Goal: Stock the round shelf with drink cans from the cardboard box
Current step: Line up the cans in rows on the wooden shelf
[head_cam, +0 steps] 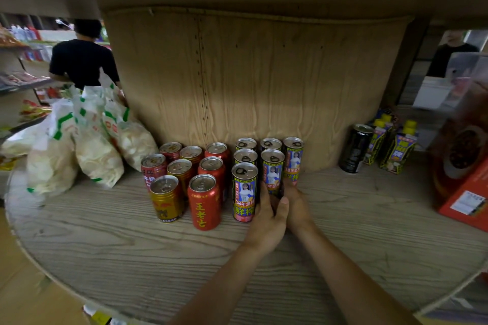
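1. White snack bags (92, 145) were heaped at the left of the round shelf (132, 258), leaning towards its wooden centre column (250, 82).
2. At the right stood a black can (355, 149), with yellow-capped cartons (398, 152) just beside it and a red box (462, 179) at the frame's right edge.
3. A person in a black top (81, 60) stood in the upper left, beyond the shelf.
4. Red and gold cans (203, 203) were bunched left of centre, close against the 6 slim cans (244, 192) that stood upright before the column.
5. Your left hand (266, 219) gripped the base of the middle slim can (272, 166). Its fingers ran up the can's left side and its thumb crossed the front.
6. Your right hand (297, 203) touched your left, with its fingertips at the foot of that can and its right-hand neighbour. I could not tell whether it gripped either.
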The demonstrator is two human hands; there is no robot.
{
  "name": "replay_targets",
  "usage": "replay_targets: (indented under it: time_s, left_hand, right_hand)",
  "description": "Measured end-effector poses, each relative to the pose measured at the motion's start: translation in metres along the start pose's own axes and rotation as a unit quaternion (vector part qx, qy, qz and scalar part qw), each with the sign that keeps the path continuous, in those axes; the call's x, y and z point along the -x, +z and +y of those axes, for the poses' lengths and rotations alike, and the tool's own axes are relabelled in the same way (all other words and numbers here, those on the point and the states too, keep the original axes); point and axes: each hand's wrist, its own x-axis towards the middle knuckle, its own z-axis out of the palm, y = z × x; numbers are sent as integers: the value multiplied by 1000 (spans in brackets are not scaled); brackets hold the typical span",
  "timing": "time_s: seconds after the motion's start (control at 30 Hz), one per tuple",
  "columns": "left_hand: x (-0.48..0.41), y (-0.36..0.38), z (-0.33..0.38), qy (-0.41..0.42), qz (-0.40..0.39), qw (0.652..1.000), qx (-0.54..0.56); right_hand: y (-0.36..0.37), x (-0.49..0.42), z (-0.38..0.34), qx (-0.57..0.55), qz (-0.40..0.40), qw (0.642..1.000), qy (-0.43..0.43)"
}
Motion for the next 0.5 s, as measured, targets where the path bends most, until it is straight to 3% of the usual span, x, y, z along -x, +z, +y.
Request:
replay_targets:
  time_s: [0.3, 0.5]
  left_hand:
    - [30, -18, -13, 9, 1, 1000, -7]
    - [52, -43, -32, 17, 101, 993, -53]
  right_hand:
    - [17, -12, 23, 26, 28, 999, -12]
    - [27, 12, 16, 88, 47, 995, -15]
